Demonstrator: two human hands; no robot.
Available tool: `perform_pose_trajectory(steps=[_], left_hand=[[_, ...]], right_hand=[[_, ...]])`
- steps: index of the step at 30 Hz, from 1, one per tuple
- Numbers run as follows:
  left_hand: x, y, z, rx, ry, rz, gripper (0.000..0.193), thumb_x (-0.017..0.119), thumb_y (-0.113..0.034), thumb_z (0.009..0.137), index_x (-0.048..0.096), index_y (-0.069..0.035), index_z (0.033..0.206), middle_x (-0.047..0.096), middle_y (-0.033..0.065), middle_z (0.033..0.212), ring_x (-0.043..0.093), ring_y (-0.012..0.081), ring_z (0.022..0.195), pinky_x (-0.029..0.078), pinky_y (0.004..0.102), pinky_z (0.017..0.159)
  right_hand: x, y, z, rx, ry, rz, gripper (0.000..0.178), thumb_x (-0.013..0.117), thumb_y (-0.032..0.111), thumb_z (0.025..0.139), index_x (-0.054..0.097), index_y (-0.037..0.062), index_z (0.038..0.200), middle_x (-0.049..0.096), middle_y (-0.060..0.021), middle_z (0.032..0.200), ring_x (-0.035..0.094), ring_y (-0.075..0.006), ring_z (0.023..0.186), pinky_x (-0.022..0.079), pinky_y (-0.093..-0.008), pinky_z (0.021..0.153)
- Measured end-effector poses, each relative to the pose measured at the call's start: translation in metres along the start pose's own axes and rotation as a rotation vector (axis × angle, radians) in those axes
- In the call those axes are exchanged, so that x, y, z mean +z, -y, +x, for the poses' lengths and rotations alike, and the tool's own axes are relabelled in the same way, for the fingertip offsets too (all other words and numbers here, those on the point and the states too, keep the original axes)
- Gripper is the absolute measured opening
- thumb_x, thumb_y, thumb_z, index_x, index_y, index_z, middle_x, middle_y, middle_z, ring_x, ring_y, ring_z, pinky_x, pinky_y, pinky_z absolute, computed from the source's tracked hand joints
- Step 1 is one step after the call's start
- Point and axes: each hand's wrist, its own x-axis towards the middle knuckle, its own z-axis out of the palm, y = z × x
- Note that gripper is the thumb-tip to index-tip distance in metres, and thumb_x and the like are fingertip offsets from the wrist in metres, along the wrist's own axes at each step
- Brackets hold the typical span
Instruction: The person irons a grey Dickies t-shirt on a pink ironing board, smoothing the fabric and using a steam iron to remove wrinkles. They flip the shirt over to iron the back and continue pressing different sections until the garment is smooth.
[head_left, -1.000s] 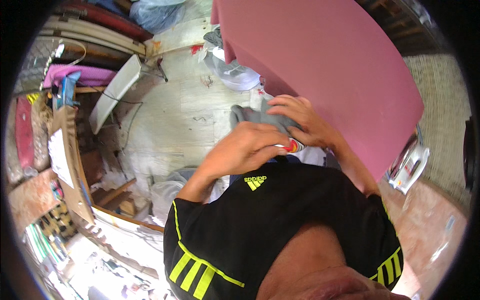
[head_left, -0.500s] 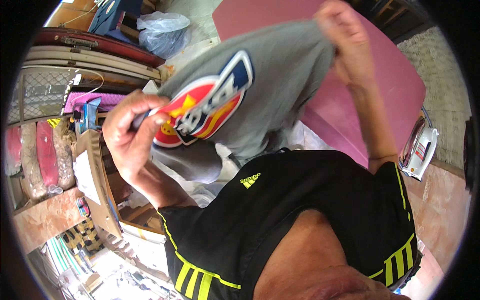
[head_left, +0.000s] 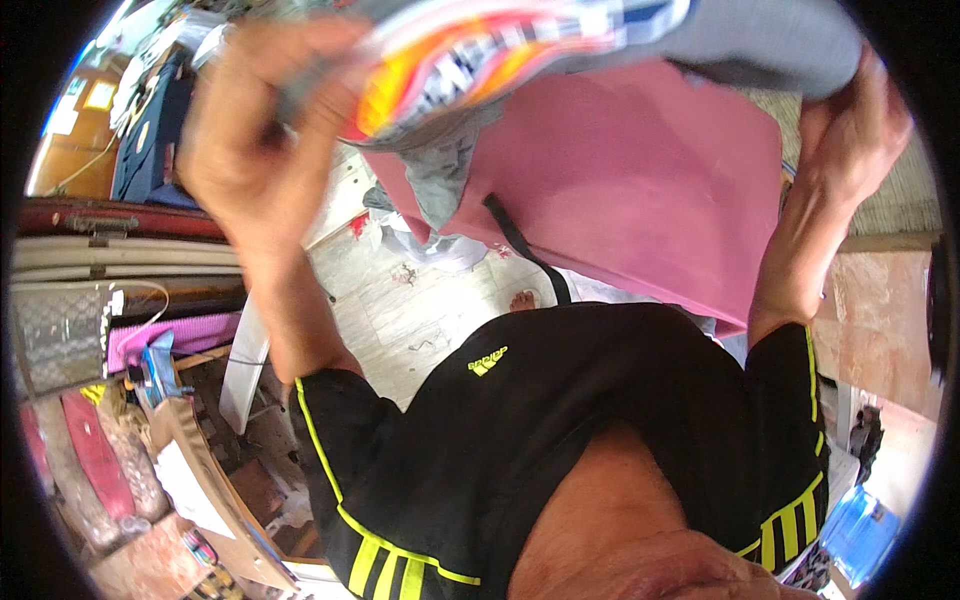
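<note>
The gray cloth (head_left: 770,45) is at the top of the frame, pulled out between two hands. Its long way runs from left to right, above the pink table (head_left: 640,170) in the picture. I can't tell if it touches the table. The left hand (head_left: 255,140) is at the upper left and pinches one end, thumb and fingers closed on it, though it is blurry. The right hand (head_left: 860,130) is at the upper right, with its fingers bent tight on the other end. The bright print (head_left: 450,75) is nearer the left hand — plain gray is by the right.

Now count: one cloth, one print, two hands, one pink table. There is also one black strap (head_left: 525,250) in the middle, one bare foot (head_left: 522,300) below it — and one blue jug (head_left: 860,535) at the lower right.
</note>
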Motion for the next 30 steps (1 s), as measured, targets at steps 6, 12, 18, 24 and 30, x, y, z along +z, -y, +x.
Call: perform_pose_trajectory(steps=[6, 12, 18, 24, 30], left_hand=[[0.127, -0.007, -0.183, -0.58, 0.392, -0.457, 0.019, 0.073, 0.003, 0.077, 0.072, -0.003, 0.094, 0.068, 0.0082, 0.088, 0.062, 0.0198, 0.073, 0.047, 0.0305, 0.062], [0.148, -0.008, -0.208, -0.827, 0.797, -0.668, 0.021, 0.072, 0.001, 0.079, 0.068, -0.004, 0.098, 0.06, 0.0079, 0.08, 0.056, 0.0182, 0.068, 0.041, 0.0319, 0.059], [0.154, 0.038, -0.168, -0.752, 1.078, -0.751, 0.022, 0.075, -0.003, 0.082, 0.066, -0.005, 0.102, 0.059, -0.0035, 0.078, 0.044, 0.0055, 0.065, 0.036, 0.0243, 0.056], [0.16, 0.019, -0.135, -0.606, 0.745, -0.863, 0.016, 0.072, -0.001, 0.081, 0.065, -0.004, 0.095, 0.062, 0.0059, 0.08, 0.055, 0.0162, 0.063, 0.042, 0.0306, 0.056], [0.21, -0.077, -0.14, -0.549, 0.788, -1.25, 0.02, 0.072, -0.002, 0.084, 0.065, -0.002, 0.102, 0.067, 0.0115, 0.1, 0.066, 0.0282, 0.092, 0.052, 0.0371, 0.078]], right_hand=[[-0.108, -0.06, -0.189, 0.86, 0.166, -0.384, 0.015, 0.066, 0.01, 0.097, 0.061, 0.0094, 0.111, 0.056, 0.0064, 0.093, 0.049, -0.003, 0.077, 0.042, -0.0205, 0.07], [-0.135, -0.076, -0.235, 1.249, 0.479, -0.301, 0.017, 0.062, 0.007, 0.096, 0.062, 0.0051, 0.113, 0.058, 0.005, 0.087, 0.053, -0.0042, 0.08, 0.045, -0.0222, 0.07], [-0.106, -0.157, -0.164, 0.797, 0.621, -0.894, 0.041, 0.066, 0.032, 0.093, 0.061, 0.0027, 0.122, 0.069, -0.0157, 0.105, 0.067, -0.0259, 0.094, 0.053, -0.0376, 0.084], [-0.086, -0.23, -0.146, 0.612, 0.793, -1.022, 0.039, 0.065, 0.036, 0.092, 0.066, 0.008, 0.119, 0.07, -0.0184, 0.112, 0.067, -0.036, 0.103, 0.051, -0.0445, 0.094], [-0.188, -0.187, -0.095, 0.513, 0.213, -1.159, 0.025, 0.065, 0.026, 0.093, 0.07, 0.0074, 0.11, 0.073, -0.0131, 0.098, 0.07, -0.0235, 0.09, 0.054, -0.0352, 0.082]])
